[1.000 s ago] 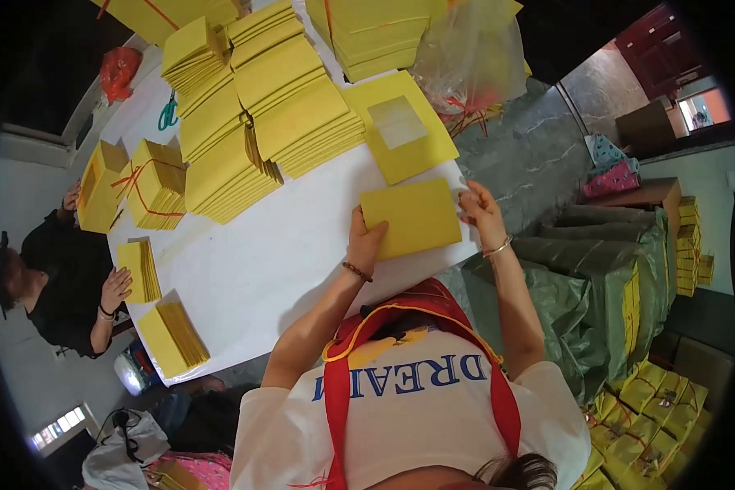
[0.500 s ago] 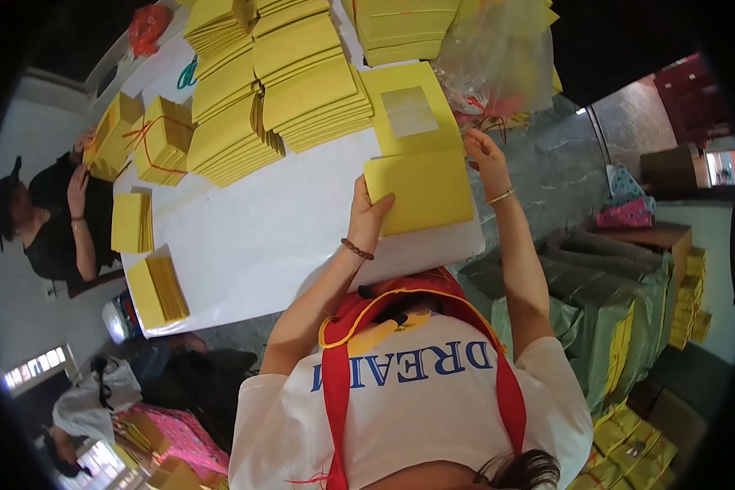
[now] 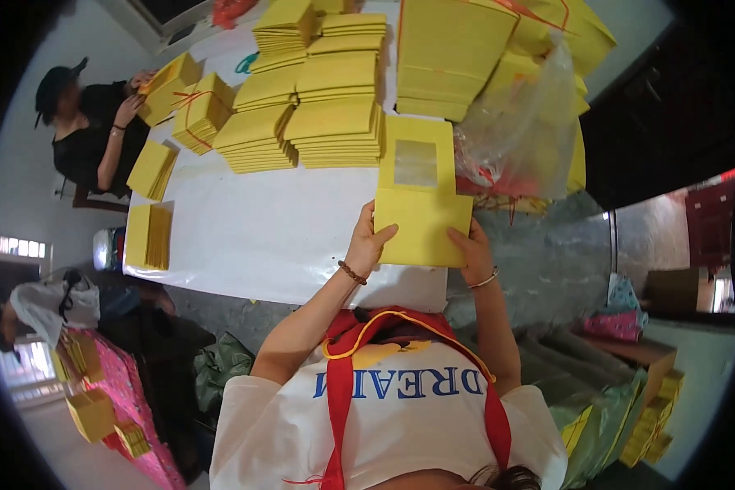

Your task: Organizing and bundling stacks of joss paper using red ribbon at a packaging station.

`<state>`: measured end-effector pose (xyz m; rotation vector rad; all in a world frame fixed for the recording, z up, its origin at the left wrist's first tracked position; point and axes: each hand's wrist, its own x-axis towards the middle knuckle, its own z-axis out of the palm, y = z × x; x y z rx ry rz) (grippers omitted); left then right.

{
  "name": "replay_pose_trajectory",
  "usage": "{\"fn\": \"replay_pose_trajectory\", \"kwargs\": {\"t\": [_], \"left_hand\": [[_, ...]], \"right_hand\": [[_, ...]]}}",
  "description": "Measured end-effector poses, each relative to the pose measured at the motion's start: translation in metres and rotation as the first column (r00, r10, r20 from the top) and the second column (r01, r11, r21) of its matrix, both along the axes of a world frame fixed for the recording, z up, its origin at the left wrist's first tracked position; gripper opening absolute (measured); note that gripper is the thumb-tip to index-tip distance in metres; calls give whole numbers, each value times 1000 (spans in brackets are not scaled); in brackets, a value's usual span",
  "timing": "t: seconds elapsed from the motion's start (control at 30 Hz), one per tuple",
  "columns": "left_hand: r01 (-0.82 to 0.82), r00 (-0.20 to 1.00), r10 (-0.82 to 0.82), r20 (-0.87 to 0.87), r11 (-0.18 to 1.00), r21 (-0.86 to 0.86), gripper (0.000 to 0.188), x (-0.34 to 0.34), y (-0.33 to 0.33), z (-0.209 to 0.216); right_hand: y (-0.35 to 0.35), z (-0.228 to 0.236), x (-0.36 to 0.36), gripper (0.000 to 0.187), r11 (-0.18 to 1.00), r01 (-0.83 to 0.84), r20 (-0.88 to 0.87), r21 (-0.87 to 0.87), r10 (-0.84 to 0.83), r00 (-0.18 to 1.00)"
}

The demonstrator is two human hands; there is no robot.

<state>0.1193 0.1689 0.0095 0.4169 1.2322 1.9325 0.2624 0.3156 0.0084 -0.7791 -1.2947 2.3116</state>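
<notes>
Yellow sheet stack (image 3: 420, 227) carried forward since earlier, now overlapping the one windowed sheet (image 3: 416, 163). Left hand (image 3: 370, 241) and right hand (image 3: 471, 249), two, clamp its side edges above white table (image 3: 261, 237).

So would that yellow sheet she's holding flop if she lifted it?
Probably light and bendy: the yellow paper sheet looks thin, pinched at its edges by left hand and right hand. It lies flat now, so perhaps card-stiff.
</notes>
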Motion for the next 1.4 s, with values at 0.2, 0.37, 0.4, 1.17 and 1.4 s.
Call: {"fn": "replay_pose_trajectory", "kwargs": {"t": [0.2,0.37,0.4,1.17,1.4], "left_hand": [[-42,999,43,13,995,-90,49,2,-7,25],[-74,997,72,-20,986,-148,44,-48,-56,2],[-62,998,57,-30,979,-193,43,-68,-71,0],[-510,796,-1,-605,537,-672,55,-295,-249,-56],[-603,716,-163,-679,347,-719,55,-268,-225,-44]], "right_hand": [[-4,3,-11,31,999,21,-63,-42,-23,998],[-12,20,-15,31,988,-54,-41,-142,48,998],[-7,17,-14,31,989,-47,-14,-137,46,999],[-22,15,-42,32,994,-1,139,-113,17,990],[23,35,-44,31,995,86,142,-41,-79,987]]}}
